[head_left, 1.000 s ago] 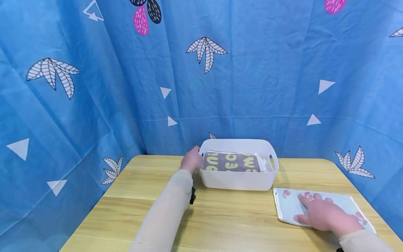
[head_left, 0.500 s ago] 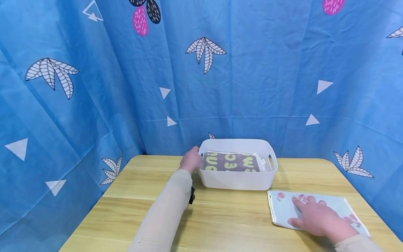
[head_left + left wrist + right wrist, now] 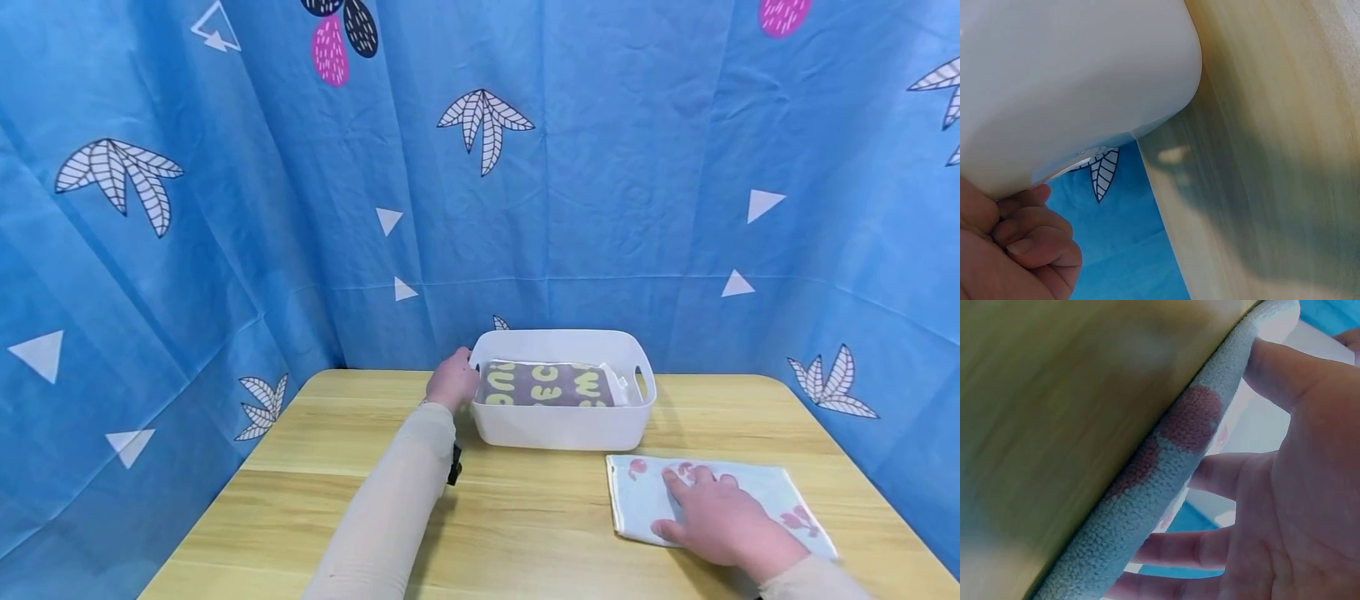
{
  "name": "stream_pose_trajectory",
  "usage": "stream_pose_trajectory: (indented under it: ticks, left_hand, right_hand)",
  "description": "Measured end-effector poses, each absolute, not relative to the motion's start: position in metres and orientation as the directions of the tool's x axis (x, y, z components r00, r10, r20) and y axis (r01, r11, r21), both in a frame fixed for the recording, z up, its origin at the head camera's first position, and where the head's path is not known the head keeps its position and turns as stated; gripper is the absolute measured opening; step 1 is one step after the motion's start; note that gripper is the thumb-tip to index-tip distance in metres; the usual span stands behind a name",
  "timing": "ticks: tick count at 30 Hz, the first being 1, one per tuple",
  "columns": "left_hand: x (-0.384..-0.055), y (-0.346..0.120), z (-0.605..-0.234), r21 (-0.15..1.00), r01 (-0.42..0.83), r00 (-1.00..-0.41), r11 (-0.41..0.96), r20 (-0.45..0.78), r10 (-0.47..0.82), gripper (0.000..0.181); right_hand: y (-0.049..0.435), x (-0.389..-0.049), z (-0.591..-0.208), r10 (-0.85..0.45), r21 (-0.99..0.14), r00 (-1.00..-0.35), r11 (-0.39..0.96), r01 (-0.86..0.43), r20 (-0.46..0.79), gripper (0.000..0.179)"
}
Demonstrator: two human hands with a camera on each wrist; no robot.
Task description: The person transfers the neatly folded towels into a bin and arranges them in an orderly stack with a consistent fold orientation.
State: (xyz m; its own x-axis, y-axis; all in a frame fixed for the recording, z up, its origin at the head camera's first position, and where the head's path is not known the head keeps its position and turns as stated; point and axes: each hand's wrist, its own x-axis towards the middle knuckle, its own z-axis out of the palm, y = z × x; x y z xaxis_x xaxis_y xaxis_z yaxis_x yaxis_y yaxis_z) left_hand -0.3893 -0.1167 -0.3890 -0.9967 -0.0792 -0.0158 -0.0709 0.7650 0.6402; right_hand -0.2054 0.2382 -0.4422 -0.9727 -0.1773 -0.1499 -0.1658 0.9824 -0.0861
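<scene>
A white plastic basket [image 3: 562, 429] stands near the back edge of the table. My left hand [image 3: 453, 381] grips its left end at the rim; the curled fingers [image 3: 1044, 240] show beside the basket wall [image 3: 1085, 81] in the left wrist view. Inside the basket lies a folded grey-purple towel [image 3: 551, 385] with yellow-green letters. My right hand [image 3: 716, 518] rests with spread fingers on a folded pale blue towel [image 3: 757, 483] with pink-red prints. In the right wrist view the towel's thick fold [image 3: 1147, 487] lies along the tabletop, with straight fingers [image 3: 1191, 549] on top of it.
The light wood table [image 3: 330, 475] has rounded back corners. A blue curtain [image 3: 600, 208] with leaf and triangle prints hangs behind it and along both sides. My left forearm [image 3: 390, 508] crosses the table in front of the basket's left side.
My right hand has slid the pale blue towel to the left across the table, towards the front of the basket. The left hand stays at the basket's end. The head view has shifted slightly.
</scene>
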Motion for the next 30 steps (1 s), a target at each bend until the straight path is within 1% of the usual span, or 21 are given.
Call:
stream_pose_trajectory:
  ticks: [11, 19, 23, 30]
  left_hand:
    - [-0.389, -0.116, -0.388, 0.636, -0.095, -0.995, 0.766, -0.036, -0.094, 0.04]
    - [-0.389, -0.115, -0.392, 0.634, -0.082, -0.996, 0.769, -0.031, -0.081, 0.04]
    - [-0.389, -0.115, -0.391, 0.631, -0.088, -0.996, 0.771, -0.039, -0.082, 0.04]
    - [-0.39, -0.116, -0.389, 0.627, -0.071, -0.997, 0.776, -0.014, -0.08, 0.04]
  right_hand:
    - [0.187, -0.203, -0.438, -0.229, -0.088, -0.97, 0.971, -0.222, -0.084, 0.087]
    - [0.15, -0.205, -0.437, -0.276, -0.105, -0.959, 0.958, -0.268, -0.07, 0.088]
    - [0.137, -0.206, -0.438, -0.291, -0.091, -0.955, 0.954, -0.285, -0.061, 0.087]
    - [0.112, -0.212, -0.439, -0.325, -0.067, -0.945, 0.944, -0.322, -0.034, 0.087]
